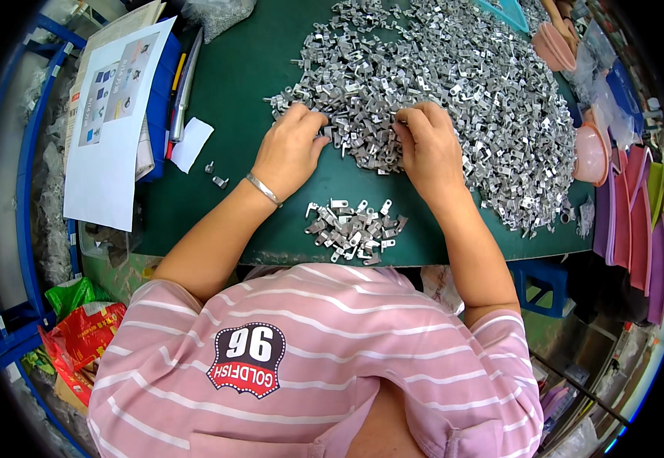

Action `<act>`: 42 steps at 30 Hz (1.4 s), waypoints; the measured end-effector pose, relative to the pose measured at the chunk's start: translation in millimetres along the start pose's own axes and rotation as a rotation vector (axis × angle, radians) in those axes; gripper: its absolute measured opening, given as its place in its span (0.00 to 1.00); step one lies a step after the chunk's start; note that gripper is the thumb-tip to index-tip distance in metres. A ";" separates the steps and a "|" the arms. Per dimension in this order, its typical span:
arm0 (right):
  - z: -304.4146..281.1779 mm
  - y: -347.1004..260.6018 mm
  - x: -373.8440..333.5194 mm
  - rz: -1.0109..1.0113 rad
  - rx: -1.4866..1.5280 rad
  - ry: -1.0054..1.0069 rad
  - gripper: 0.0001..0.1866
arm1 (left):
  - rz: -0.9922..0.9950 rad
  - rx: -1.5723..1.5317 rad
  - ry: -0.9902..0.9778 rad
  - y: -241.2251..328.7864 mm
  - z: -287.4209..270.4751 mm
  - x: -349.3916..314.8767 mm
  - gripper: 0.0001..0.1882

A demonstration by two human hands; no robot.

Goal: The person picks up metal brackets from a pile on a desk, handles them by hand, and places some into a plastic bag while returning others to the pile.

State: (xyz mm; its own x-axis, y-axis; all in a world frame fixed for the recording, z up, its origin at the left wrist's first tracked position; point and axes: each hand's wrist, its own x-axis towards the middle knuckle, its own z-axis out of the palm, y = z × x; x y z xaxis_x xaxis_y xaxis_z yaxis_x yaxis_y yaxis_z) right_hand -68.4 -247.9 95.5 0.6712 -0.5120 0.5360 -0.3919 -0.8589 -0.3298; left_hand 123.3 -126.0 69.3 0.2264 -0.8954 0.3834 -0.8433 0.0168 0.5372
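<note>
A large heap of small silvery metal brackets (492, 114) covers the far and right side of the green table. My left hand (287, 149), a metal bangle on its wrist, is at the heap's near left edge. Its fingers are curled and the thumb is close to them; what they hold is too small to make out. At the heap's near edge, my right hand (432, 149) has its fingers bent down and the thumb drawn in, the fingertips partly hidden among brackets. Between my forearms, close to the table's front edge, lies a small separate pile of brackets (355, 231).
Two loose metal pieces (219, 182) lie left of my left forearm, near a white paper scrap (193, 145). A printed sheet (110, 137) leans by a blue holder at the left. Pink bowls (591, 154) stand along the right edge, and a blue stool (542, 286) is below.
</note>
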 end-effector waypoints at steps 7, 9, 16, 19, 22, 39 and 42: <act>-9.5 -4.5 -11.7 0.440 0.591 0.060 0.05 | 0.064 -0.001 -0.003 -0.2 -6.2 -11.0 0.12; -19.8 -11.5 -13.4 0.680 0.976 -0.042 0.07 | 0.074 -0.014 0.007 -3.1 -6.9 -15.0 0.11; -24.4 -12.6 -31.1 0.974 1.690 -0.222 0.11 | -0.607 -1.104 -0.189 25.1 -20.7 -25.0 0.06; -22.6 -18.6 -38.4 0.986 1.763 -0.242 0.10 | -0.682 -1.479 -0.242 38.5 -19.4 -30.3 0.08; -21.8 -26.4 -40.7 0.969 1.829 -0.235 0.10 | -0.721 -1.605 -0.277 42.7 -18.3 -31.5 0.09; -25.4 -55.4 -48.8 0.187 0.630 -0.261 0.05 | -0.143 -0.631 -0.467 37.6 -33.1 -44.4 0.05; -17.9 -33.5 -28.1 0.071 0.289 -0.100 0.08 | -0.061 -0.483 -0.321 31.6 -31.0 -36.6 0.04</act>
State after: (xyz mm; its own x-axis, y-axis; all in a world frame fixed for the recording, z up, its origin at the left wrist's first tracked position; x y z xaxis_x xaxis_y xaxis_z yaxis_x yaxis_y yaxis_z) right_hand -85.4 -205.0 105.4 0.7127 -0.5545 0.4297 -0.2540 -0.7750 -0.5787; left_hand 103.5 -79.0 95.6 0.0448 -0.9899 0.1348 -0.4983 0.0948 0.8618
